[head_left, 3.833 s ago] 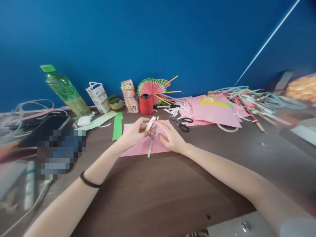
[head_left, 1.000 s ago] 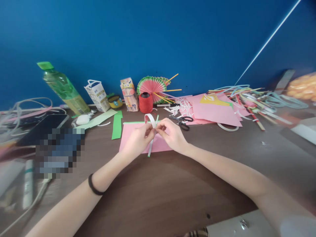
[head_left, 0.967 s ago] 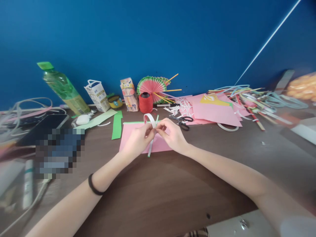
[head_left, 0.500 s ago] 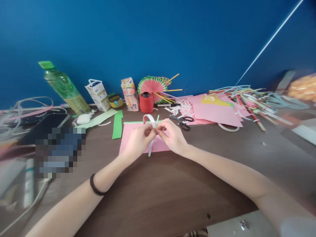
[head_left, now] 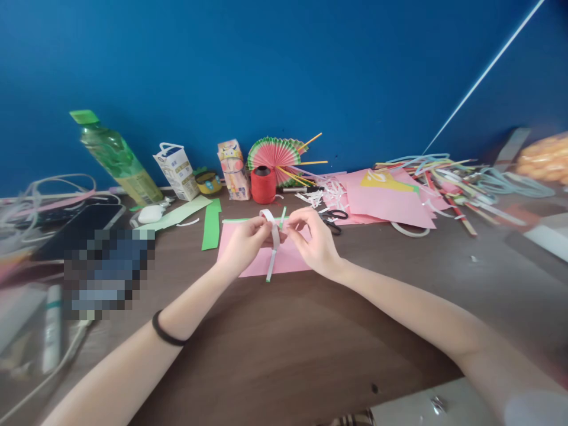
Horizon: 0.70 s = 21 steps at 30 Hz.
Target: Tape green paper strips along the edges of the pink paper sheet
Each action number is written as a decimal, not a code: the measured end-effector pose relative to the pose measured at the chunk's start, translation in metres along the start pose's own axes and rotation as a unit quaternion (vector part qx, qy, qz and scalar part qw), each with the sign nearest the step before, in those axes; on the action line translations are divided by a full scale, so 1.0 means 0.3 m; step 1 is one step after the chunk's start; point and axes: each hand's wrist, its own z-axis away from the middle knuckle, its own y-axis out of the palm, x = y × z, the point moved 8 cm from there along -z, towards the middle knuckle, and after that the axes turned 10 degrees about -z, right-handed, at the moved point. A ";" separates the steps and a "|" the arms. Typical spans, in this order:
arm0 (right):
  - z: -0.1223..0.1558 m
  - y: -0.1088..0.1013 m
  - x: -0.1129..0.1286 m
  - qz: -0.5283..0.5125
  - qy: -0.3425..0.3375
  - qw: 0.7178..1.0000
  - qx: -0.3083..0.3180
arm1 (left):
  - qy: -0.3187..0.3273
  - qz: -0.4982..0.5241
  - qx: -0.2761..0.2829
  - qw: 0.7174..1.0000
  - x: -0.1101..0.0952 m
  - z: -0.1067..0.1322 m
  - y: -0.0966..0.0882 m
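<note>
My left hand (head_left: 249, 239) is closed around a roll of tape (head_left: 275, 236), a white ring tilted upright between thumb and fingers. To its right, my right hand (head_left: 314, 241) pinches thumb and forefinger together; whatever lies between them is too small to make out. Beneath both hands is a sheet of pink paper (head_left: 251, 266) with a green edge along its far side. A narrow pale strip with green ends (head_left: 271, 267) crosses that sheet, its middle hidden behind the tape and fingers.
Behind the hands stand a red spool of thread (head_left: 263, 188), a folded paper fan (head_left: 273, 155), a carton (head_left: 178, 171) and a green bottle (head_left: 119, 160). Scissors (head_left: 333, 220) lie right of the hands, near pink sheets (head_left: 377, 204). A green paper piece (head_left: 212, 225) lies left.
My hands have moved slightly apart, the right one shifting right and lifting its fingers from the tape. My left hand now grips the roll nearer its top. The pale strip stays in place.
</note>
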 end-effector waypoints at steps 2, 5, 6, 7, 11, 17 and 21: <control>-0.001 0.009 -0.012 -0.005 0.023 1.000 0.017 | -0.005 0.015 0.009 1.000 0.000 -0.001 0.004; -0.001 0.020 -0.018 -0.007 0.030 0.999 0.037 | -0.001 0.016 0.025 1.000 -0.002 0.000 0.013; -0.001 0.020 -0.017 -0.008 0.027 0.999 0.036 | -0.001 0.014 0.031 0.999 -0.002 0.000 0.016; -0.001 0.019 -0.016 -0.010 0.024 0.999 0.032 | 0.002 0.011 0.038 0.999 -0.003 0.001 0.020; -0.001 0.014 -0.017 -0.013 0.023 0.999 0.023 | 0.012 -0.027 0.048 0.998 -0.006 0.002 0.029; -0.001 0.008 -0.007 -0.005 0.004 1.000 0.012 | 0.015 -0.035 0.029 0.999 0.002 0.003 0.023; -0.001 0.009 -0.013 -0.010 0.022 1.000 0.014 | 0.017 -0.061 0.016 0.998 0.011 0.001 0.013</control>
